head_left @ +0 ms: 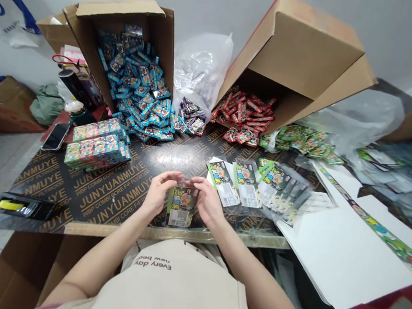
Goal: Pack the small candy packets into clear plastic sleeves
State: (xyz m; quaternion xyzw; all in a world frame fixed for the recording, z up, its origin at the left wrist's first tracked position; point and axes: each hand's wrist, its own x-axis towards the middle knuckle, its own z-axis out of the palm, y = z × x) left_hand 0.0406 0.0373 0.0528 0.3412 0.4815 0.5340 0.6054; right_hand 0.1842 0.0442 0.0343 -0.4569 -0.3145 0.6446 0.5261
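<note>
Both hands hold one clear plastic bag with a green printed card (182, 205) just above the table's near edge. My left hand (160, 192) grips its left side, fingers curled over the top. My right hand (207, 200) grips the right side in the same way. A fanned row of the same green card bags (250, 183) lies just right of my hands. Farther back lie piles of small packets: blue ones (144, 98) spilling from a tipped carton, purple ones (192, 116), red ones (247, 117) from a second carton, and green ones (303, 141).
The dark plywood table (116, 192) carries stacked colourful packs (96, 145) at the left, a phone (55, 136), a tape dispenser (21, 205) at the near-left corner and a clear bag (201, 62) at the back. White sheets (345, 253) and a printed strip (383, 230) overhang the right.
</note>
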